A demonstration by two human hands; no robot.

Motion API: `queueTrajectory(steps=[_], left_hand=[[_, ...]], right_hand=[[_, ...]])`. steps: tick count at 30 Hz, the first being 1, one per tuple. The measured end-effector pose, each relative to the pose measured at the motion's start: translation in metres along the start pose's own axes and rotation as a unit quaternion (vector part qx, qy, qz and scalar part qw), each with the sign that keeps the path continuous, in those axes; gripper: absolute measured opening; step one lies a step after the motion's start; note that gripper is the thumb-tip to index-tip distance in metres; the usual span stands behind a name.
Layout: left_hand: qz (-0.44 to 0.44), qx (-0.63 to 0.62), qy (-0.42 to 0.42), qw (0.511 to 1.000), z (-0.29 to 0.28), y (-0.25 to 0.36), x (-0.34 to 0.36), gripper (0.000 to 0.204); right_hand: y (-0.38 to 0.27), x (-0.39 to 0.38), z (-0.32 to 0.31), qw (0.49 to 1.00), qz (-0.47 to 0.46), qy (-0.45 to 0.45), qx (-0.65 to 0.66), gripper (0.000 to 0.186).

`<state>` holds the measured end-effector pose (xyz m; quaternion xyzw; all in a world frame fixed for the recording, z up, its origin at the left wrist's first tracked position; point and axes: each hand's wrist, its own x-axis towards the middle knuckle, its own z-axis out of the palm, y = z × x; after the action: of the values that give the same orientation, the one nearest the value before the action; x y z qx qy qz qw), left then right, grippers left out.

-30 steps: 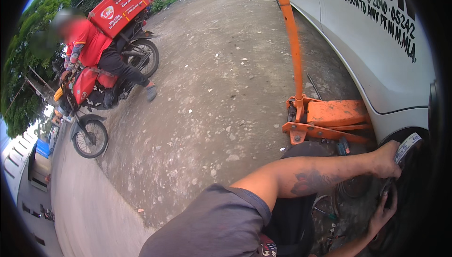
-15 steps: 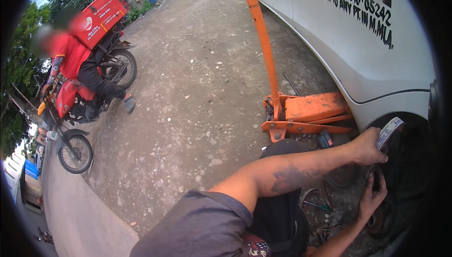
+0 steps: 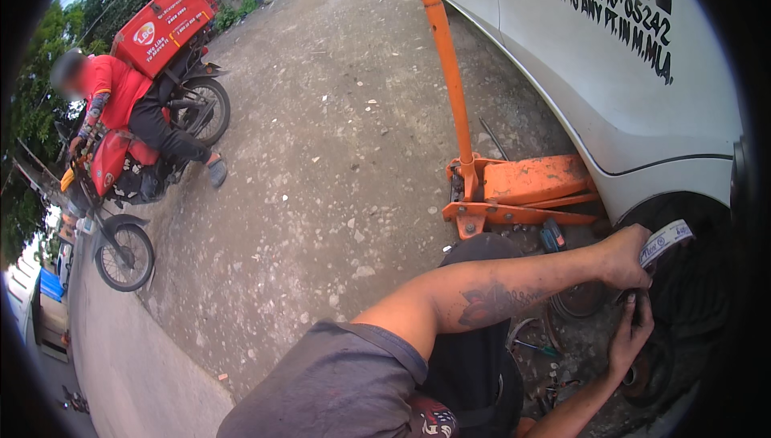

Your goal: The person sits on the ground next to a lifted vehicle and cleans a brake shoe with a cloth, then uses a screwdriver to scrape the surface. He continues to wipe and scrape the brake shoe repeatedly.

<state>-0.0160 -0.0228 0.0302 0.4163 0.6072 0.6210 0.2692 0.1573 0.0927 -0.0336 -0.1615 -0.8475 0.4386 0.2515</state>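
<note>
My left hand [image 3: 625, 258] reaches across to the wheel well and grips a curved brake shoe [image 3: 666, 242] with a pale printed face. The shoe's lower part is hidden by my fingers and shadow. Just below, my right hand [image 3: 629, 342] points upward, its fingertips closed around something dark beneath the left hand; I cannot make out what. Both hands are beside the dark wheel well [image 3: 683, 207] of a white vehicle [image 3: 594, 44]. Under the right hand a round, rusty hub part [image 3: 638, 378] shows partly in the shadow.
An orange floor jack [image 3: 534, 181] stands at the vehicle's side, its long handle [image 3: 446, 52] rising. A power tool [image 3: 552, 236] and a green-handled tool [image 3: 548, 350] lie on the ground near my knee. At the left a person in red [image 3: 116, 93] sits on a red motorcycle [image 3: 120, 161].
The brake shoe has tilted flatter and come slightly down in my left hand. My right hand has moved a little left with it. The motorcycle rider's head has turned slightly.
</note>
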Motion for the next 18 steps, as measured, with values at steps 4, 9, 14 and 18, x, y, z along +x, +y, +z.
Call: queueTrajectory(steps=[4,9,14,18], left_hand=[[0.008,-0.018,-0.019,1.000,0.003,-0.001,0.000,0.031],[0.005,-0.042,-0.040,0.998,0.002,-0.003,0.006,0.030],[-0.008,-0.050,-0.077,0.996,-0.004,-0.013,0.018,0.032],[-0.020,-0.034,-0.080,0.996,-0.010,-0.020,0.034,0.033]], right_hand=[[0.007,0.002,-0.001,0.997,0.013,0.028,0.065,0.038],[0.012,0.007,0.003,0.993,0.044,0.078,0.075,0.041],[0.021,0.017,0.005,0.987,0.056,0.073,0.130,0.047],[0.037,0.032,0.005,0.986,0.066,0.064,0.138,0.052]])
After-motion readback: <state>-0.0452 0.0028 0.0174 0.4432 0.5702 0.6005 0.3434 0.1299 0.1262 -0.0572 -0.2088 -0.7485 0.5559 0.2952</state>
